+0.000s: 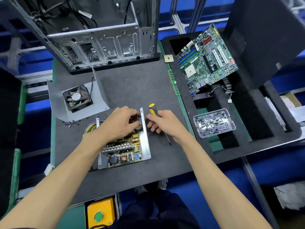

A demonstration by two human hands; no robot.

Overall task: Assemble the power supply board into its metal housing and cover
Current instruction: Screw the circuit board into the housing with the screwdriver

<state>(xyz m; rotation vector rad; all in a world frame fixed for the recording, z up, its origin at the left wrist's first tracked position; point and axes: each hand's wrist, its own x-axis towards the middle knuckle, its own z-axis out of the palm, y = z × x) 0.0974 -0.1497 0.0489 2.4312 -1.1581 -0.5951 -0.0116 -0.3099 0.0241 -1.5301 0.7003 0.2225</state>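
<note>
Both hands work: left (121, 123) pinches housing (145, 129), right (162, 120) grips screwdriver (152, 109).

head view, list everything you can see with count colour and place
power supply board: one, green-brown, inside the metal housing
metal housing: one, silver, mat centre
cover: one, grey, left on the mat, carrying the fan
fan: one, black
screwdriver: one, yellow and black, in the right hand
loose screws: several, dark, by the cover's near edge
screw tray: one, clear, right
motherboard: one, green, far right
computer case: one, silver, far side
button box: one, yellow, near edge
left hand: over the board
right hand: beside the housing wall
</note>
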